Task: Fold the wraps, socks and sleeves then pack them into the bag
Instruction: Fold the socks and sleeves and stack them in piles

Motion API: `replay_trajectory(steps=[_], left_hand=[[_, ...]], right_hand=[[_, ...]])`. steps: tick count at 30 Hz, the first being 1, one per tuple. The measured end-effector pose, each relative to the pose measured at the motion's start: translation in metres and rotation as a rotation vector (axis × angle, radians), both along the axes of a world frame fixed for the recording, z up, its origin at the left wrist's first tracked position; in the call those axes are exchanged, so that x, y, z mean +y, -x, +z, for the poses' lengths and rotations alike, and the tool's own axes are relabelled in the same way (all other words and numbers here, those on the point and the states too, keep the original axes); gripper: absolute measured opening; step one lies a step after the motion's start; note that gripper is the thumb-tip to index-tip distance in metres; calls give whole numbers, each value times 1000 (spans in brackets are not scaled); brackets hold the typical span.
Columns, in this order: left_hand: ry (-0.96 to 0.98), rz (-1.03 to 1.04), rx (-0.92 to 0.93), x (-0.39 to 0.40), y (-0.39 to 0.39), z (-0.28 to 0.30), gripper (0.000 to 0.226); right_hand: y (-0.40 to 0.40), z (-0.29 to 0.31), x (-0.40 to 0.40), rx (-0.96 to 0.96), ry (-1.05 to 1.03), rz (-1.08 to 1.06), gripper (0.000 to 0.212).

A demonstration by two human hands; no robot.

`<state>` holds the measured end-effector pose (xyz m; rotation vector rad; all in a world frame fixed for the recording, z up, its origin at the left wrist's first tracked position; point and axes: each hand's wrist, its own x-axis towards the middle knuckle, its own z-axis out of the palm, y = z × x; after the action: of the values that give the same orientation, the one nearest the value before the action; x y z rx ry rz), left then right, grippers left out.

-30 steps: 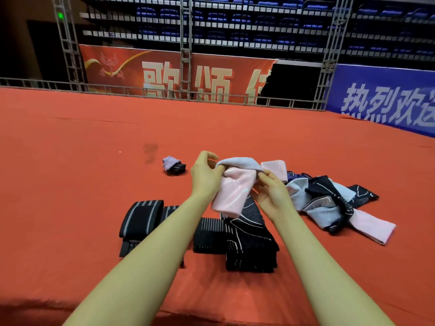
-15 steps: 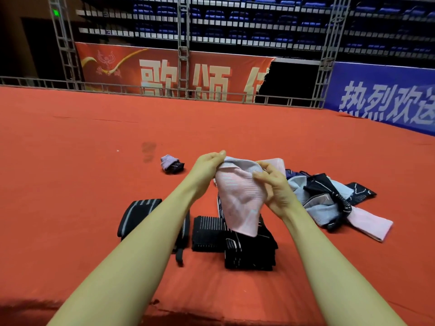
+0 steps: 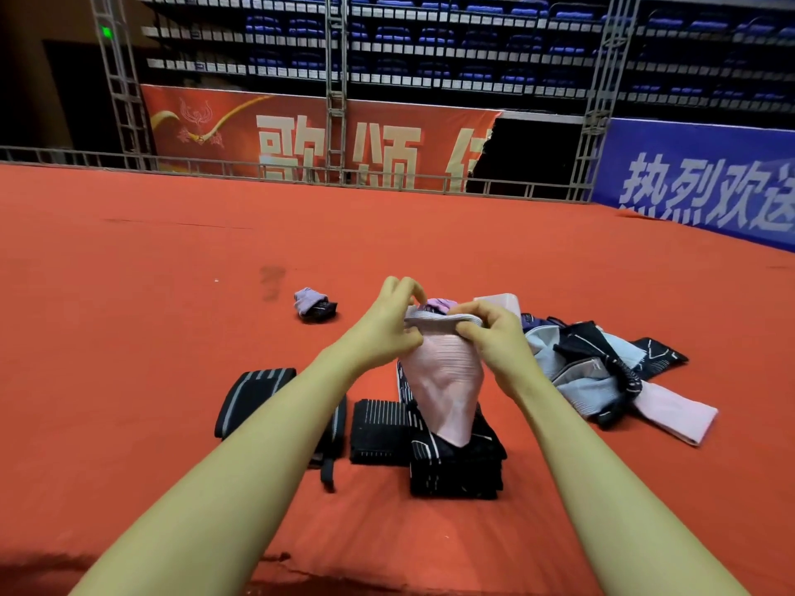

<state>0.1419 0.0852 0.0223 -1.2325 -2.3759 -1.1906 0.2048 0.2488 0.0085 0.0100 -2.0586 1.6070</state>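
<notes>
- Pink sock (image 3: 443, 380) is up in the air, above the folded black stack, hanging by its grey-striped cuff and tapering to a point at the bottom.
- Left hand (image 3: 387, 329) pinches the cuff at its left end, fingers curled over the top edge.
- Right hand (image 3: 494, 337) grips the cuff's right end, thumb and fingers closed round the band.
- Just under the sock's tip sits a stack of folded black sleeves (image 3: 456, 466) with thin white lines, on the red carpet (image 3: 129, 337).
- Touching that stack on its left is a folded black piece with white stripes (image 3: 378, 428).
- Further left, partly behind the left forearm, lies a black wrap with grey stripes (image 3: 254, 397), a strap end trailing toward the camera.
- To the right, a loose heap of unfolded items (image 3: 602, 372): light blue, black with white lines, and a pink sleeve (image 3: 675, 415) stretched out at the near right edge.
- Beyond the hands, well apart from the rest, a small lilac-and-black bundle (image 3: 314, 305) rests alone on the carpet.
- At the back, a red banner (image 3: 301, 139) shows large pale Chinese characters, "歌颂" legible, the next cut off.
- A blue banner (image 3: 697, 182) on the right reads "热烈欢", the following character cropped.
- Rows of blue seats (image 3: 430, 36) rise behind metal trusses (image 3: 335, 79).
</notes>
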Motion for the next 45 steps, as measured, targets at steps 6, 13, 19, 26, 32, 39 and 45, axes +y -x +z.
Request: replay_trajectory(steps=[6, 13, 19, 26, 32, 39, 45], left_hand=[[-140, 286, 23, 12, -1, -17, 42], [-55, 334, -370, 27, -14, -16, 43], [-265, 342, -231, 24, -12, -11, 22], [-53, 232, 45, 14, -3, -2, 13], [112, 232, 152, 8, -3, -1, 19], [124, 290, 137, 2, -5, 4, 19], [157, 328, 176, 0, 4, -3, 20]], right_hand=[[1, 2, 2, 29, -47, -64, 9], [-5, 10, -5, 155, 196, -36, 8], [-6, 4, 5, 136, 130, -157, 21], [-8, 2, 2, 30, -173, -196, 35], [0, 5, 0, 3, -295, 96, 32], [0, 8, -3, -91, -194, 256, 21], [-3, -6, 5, -73, -132, 316, 14]])
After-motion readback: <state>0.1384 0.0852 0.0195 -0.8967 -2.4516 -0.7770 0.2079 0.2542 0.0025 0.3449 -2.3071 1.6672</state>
